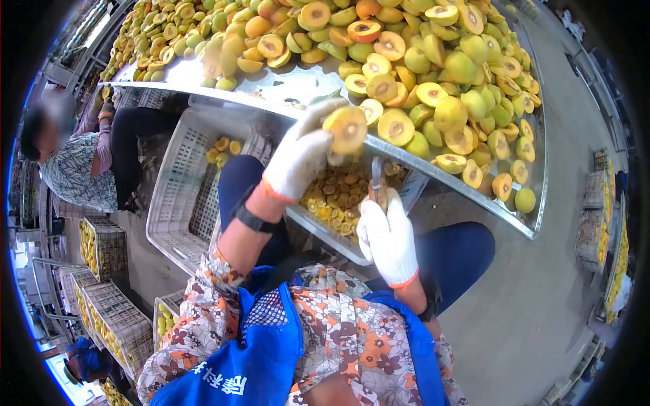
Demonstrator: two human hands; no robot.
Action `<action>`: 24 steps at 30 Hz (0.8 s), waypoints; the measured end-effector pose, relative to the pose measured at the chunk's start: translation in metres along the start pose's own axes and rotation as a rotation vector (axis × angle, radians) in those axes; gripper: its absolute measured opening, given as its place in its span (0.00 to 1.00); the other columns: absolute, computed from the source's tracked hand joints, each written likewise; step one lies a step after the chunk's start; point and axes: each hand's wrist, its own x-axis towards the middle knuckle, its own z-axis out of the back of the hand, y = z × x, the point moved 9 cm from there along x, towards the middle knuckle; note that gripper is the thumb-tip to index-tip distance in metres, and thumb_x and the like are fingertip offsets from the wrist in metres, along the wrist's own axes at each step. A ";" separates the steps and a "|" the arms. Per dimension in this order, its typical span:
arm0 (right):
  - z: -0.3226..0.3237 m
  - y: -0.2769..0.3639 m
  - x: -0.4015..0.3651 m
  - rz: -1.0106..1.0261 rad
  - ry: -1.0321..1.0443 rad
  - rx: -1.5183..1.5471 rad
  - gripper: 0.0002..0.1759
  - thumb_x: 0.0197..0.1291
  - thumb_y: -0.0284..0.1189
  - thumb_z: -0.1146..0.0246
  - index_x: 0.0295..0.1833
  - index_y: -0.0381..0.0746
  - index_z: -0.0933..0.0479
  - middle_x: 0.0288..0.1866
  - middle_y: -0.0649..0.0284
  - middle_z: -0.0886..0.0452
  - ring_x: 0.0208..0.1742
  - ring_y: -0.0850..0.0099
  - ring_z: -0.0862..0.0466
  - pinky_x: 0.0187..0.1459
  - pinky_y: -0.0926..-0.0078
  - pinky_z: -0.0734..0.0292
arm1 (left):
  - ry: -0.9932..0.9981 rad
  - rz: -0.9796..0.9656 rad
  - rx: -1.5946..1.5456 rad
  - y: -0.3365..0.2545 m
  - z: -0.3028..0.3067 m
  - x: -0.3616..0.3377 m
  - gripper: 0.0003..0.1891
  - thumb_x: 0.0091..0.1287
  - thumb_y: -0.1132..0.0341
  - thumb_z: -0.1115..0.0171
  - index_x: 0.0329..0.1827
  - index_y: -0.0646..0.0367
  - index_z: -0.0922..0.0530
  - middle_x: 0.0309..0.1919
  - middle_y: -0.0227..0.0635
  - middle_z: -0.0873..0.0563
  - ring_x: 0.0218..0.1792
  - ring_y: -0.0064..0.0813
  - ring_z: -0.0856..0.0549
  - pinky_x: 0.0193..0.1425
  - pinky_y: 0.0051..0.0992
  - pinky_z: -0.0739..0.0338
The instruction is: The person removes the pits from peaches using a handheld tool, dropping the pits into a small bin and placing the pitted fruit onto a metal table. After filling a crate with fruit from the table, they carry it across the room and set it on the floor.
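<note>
Fruit half (345, 128), left hand (298, 159); knife (376, 172), right hand (387, 237); tray (318, 230) of likely pits (338, 196)

Glossy metal table (277, 80), plastic crate (177, 183); knit gloves (298, 159) (cloth), metal knife (376, 177)

We see grey concrete floor (542, 304), a shiny steel bench (271, 84), a white plastic crate (176, 203) under it, stacked crates (115, 318) far left, more crates (596, 223) far right, another person (74, 169) seated left. Bright daylight at lower left.
</note>
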 end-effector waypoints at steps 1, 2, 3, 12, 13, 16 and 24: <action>0.002 0.012 0.003 0.099 -0.056 -0.016 0.11 0.72 0.31 0.38 0.55 0.38 0.27 0.29 0.52 0.22 0.24 0.50 0.20 0.27 0.56 0.23 | 0.018 0.026 -0.034 0.004 -0.010 -0.010 0.44 0.64 0.47 0.29 0.78 0.59 0.36 0.67 0.39 0.22 0.60 0.27 0.18 0.52 0.24 0.19; 0.004 0.024 0.005 0.199 -0.111 -0.032 0.13 0.71 0.31 0.37 0.55 0.37 0.25 0.35 0.46 0.19 0.28 0.44 0.18 0.31 0.51 0.21 | 0.035 0.045 -0.081 0.013 -0.014 -0.017 0.42 0.64 0.47 0.30 0.77 0.60 0.35 0.66 0.39 0.22 0.61 0.28 0.18 0.55 0.28 0.19; 0.002 0.033 0.007 0.197 -0.111 -0.033 0.13 0.71 0.31 0.37 0.55 0.37 0.25 0.35 0.46 0.19 0.28 0.44 0.18 0.31 0.51 0.21 | 0.035 0.084 -0.125 0.017 -0.020 -0.025 0.39 0.64 0.49 0.32 0.74 0.61 0.33 0.65 0.38 0.21 0.63 0.30 0.19 0.59 0.31 0.20; -0.020 0.048 -0.014 0.494 -0.083 -0.609 0.10 0.72 0.28 0.41 0.54 0.36 0.23 0.46 0.38 0.21 0.36 0.42 0.15 0.33 0.51 0.19 | -0.170 -0.059 0.378 0.014 -0.024 -0.041 0.13 0.80 0.67 0.51 0.61 0.62 0.25 0.51 0.35 0.17 0.51 0.20 0.21 0.58 0.26 0.25; -0.022 0.043 -0.013 0.445 -0.058 -0.569 0.11 0.70 0.27 0.41 0.55 0.37 0.23 0.48 0.37 0.23 0.35 0.42 0.16 0.33 0.50 0.19 | -0.169 -0.055 0.376 0.016 -0.024 -0.042 0.13 0.80 0.67 0.51 0.61 0.62 0.25 0.51 0.35 0.17 0.51 0.20 0.21 0.58 0.26 0.25; -0.025 0.037 -0.015 0.417 -0.018 -0.552 0.13 0.67 0.25 0.41 0.56 0.37 0.23 0.52 0.35 0.25 0.34 0.42 0.16 0.32 0.49 0.19 | -0.207 -0.077 0.468 0.014 -0.022 -0.042 0.12 0.79 0.66 0.49 0.56 0.62 0.23 0.45 0.36 0.15 0.46 0.21 0.19 0.55 0.26 0.23; -0.020 0.030 -0.031 0.530 -0.056 -0.428 0.14 0.72 0.26 0.43 0.61 0.40 0.27 0.44 0.46 0.20 0.26 0.54 0.17 0.24 0.61 0.24 | -0.139 -0.063 0.728 0.018 -0.034 -0.038 0.12 0.81 0.65 0.51 0.54 0.62 0.21 0.36 0.32 0.15 0.37 0.18 0.18 0.45 0.23 0.21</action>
